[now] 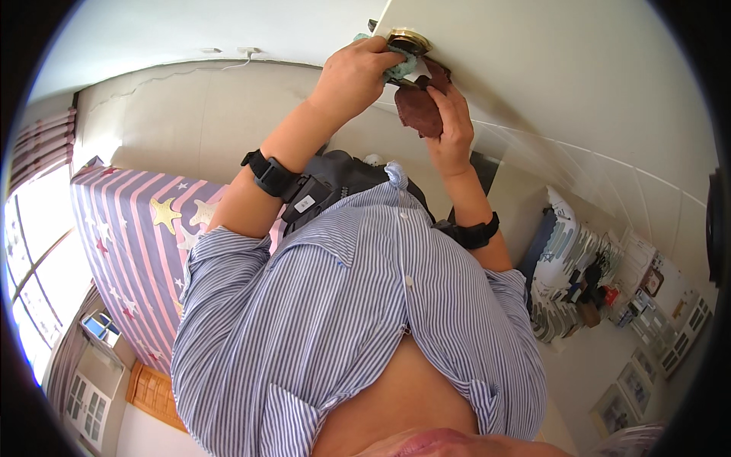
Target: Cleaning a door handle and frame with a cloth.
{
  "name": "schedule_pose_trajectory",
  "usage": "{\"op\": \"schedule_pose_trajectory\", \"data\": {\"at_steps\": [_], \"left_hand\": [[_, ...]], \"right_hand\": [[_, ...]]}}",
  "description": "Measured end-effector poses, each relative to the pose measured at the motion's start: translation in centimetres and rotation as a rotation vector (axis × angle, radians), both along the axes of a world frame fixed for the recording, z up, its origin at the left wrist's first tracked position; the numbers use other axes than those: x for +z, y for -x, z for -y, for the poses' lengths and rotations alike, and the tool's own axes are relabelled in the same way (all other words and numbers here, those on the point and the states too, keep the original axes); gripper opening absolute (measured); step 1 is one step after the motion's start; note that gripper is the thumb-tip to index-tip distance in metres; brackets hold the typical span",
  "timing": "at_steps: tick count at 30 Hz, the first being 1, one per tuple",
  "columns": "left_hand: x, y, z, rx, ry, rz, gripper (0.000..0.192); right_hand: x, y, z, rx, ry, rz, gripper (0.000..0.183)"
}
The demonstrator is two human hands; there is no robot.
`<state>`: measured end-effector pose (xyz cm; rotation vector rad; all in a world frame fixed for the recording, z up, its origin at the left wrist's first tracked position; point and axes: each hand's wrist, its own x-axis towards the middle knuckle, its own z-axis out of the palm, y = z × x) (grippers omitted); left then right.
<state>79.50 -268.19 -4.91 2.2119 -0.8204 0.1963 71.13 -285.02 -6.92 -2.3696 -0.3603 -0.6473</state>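
Observation:
My left hand [357, 71] pinches a teal fluffy cloth [401, 67] beside a round gold-and-black metal fitting, probably a door handle's base [409, 41], on a pale panel that looks like a door [514, 68]. Fingers of my right hand [453, 117] are closed on a reddish-brown cloth [420, 109], which hangs just below the fitting. Part of that brown cloth also shows behind the fingertips. A small white patch lies between the two cloths; what it belongs to cannot be told. Both forearms wear black straps.
A bed with a striped starfish-pattern cover [143, 228] is at the left, near a bright window [43, 274]. A white plug with a cord [248, 52] is at the wall. At the right stand another bed with items on it [565, 268] and a cluttered white desk [665, 291].

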Motion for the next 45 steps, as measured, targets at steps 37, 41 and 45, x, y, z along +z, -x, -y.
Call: {"op": "schedule_pose_trajectory", "data": {"at_steps": [37, 41, 45], "left_hand": [[-7.3, 1.5, 0.7, 0.238, 0.860, -0.711, 0.016], [-7.8, 1.2, 2.2, 0.387, 0.712, -0.526, 0.017], [-8.6, 1.1, 2.5, 0.468, 0.727, -0.507, 0.018]], "right_hand": [[0.1, 0.2, 0.5, 0.002, 0.109, -0.041, 0.045], [0.5, 0.1, 0.6, -0.017, 0.143, -0.050, 0.040], [0.6, 0.0, 0.8, -0.007, 0.178, -0.053, 0.038]]}}
